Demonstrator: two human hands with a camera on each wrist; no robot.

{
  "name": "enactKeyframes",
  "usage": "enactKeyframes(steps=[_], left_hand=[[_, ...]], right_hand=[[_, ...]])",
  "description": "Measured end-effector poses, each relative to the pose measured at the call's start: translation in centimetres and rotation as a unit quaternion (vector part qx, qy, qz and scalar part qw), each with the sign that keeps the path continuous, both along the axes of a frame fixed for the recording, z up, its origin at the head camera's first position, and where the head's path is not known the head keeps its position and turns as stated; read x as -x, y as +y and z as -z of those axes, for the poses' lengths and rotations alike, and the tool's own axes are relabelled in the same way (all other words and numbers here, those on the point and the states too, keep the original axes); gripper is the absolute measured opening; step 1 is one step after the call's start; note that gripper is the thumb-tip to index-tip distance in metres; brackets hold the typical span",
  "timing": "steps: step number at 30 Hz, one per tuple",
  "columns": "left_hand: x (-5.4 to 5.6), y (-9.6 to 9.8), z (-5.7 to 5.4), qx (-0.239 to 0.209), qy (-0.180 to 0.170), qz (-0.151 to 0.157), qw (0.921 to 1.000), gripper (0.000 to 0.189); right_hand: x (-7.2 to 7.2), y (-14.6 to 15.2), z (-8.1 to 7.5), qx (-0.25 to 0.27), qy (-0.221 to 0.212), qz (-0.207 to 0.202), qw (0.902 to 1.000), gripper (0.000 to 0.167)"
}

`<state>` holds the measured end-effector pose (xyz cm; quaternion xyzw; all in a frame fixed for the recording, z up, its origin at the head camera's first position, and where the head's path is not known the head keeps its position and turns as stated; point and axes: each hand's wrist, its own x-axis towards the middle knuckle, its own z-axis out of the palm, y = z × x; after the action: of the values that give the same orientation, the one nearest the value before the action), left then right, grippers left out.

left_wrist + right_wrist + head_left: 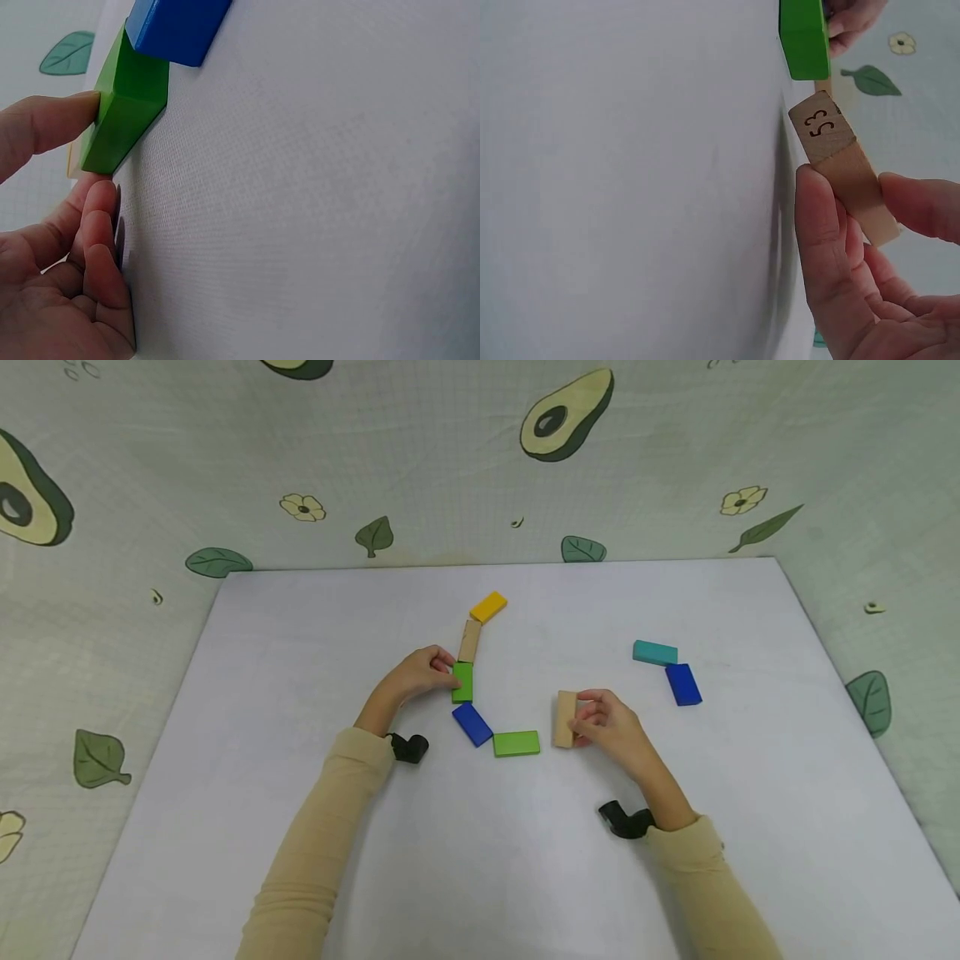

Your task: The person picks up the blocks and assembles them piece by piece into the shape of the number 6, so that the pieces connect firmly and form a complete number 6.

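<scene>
My left hand (418, 675) is at a green block (466, 677) lying on the white table. In the left wrist view the thumb presses one face of that green block (124, 112), and fingertips touch near its lower end. A plain wooden block (565, 718) is pinched between the thumb and fingers of my right hand (613, 731). In the right wrist view this wooden block (851, 176) is tilted, raised off the table, with "53" on its end. Blue (472, 724) and second green (516, 743) blocks continue the curved row towards the right hand.
Beyond the left hand the row continues with a wooden block (469, 642) and a yellow block (489, 607). A teal block (655, 652) and a blue block (683, 684) lie to the right on the white table (480, 877). Black wrist pieces (628, 821) project beside both wrists.
</scene>
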<state>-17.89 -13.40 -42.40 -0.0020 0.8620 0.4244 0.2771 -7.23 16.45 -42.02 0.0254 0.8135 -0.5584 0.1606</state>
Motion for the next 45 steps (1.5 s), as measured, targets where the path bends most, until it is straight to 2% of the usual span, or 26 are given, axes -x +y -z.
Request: enactKeyframes(steps=[7,12,20,30,38,45], left_hand=[[0.1,-0.1,0.3,-0.002,-0.007,-0.001,1.0,0.039],[-0.1,-0.1,0.0,-0.007,0.002,-0.001,1.0,0.037],[0.1,0.0,0.5,-0.001,-0.008,-0.003,1.0,0.041],[0.0,0.1,-0.1,-0.003,-0.009,-0.003,1.0,0.041],[0.2,0.0,0.2,0.0,-0.008,-0.004,1.0,0.041],[0.1,0.0,0.3,-0.005,-0.005,-0.004,1.0,0.041]], right_hand=[[0.3,-0.4,0.5,-0.015,-0.012,-0.008,0.9998,0.053],[0.7,-0.8,0.5,-0.049,-0.023,-0.022,0.9983,0.051],[1.3,-1.0,0.2,-0.11,-0.029,-0.04,0.9928,0.043],[1.7,-0.8,0.2,-0.113,-0.021,-0.059,0.9916,0.042],[1.7,-0.9,0.0,-0.164,-0.018,-0.064,0.9842,0.04],[1.8,-0.9,-0.1,-0.182,-0.02,-0.074,0.9803,0.038]])
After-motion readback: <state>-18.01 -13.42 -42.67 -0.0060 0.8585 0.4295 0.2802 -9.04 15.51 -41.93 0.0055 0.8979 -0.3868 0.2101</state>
